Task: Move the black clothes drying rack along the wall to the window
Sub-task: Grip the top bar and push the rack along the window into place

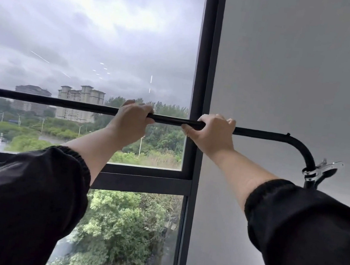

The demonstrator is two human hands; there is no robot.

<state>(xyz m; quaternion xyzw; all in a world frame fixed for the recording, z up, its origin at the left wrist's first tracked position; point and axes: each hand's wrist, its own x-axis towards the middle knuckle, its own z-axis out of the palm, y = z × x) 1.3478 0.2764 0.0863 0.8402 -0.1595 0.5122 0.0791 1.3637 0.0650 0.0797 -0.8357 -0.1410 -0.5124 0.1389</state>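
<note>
No floor, table or shelf was seen; only the rack's top bar (60,102) was shown, with a metal clip (320,169) clamped on its right bend.

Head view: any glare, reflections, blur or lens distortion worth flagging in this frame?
Head view: thin white streaks and dashes on the window glass read as interior reflections; overcast sky gives soft, flat light, no hard shadows on the wall. The rack's top bar, both hands and the clear clip stay sharp. Wide-angle stretch enlarges the sleeves at the bottom edge.
</note>
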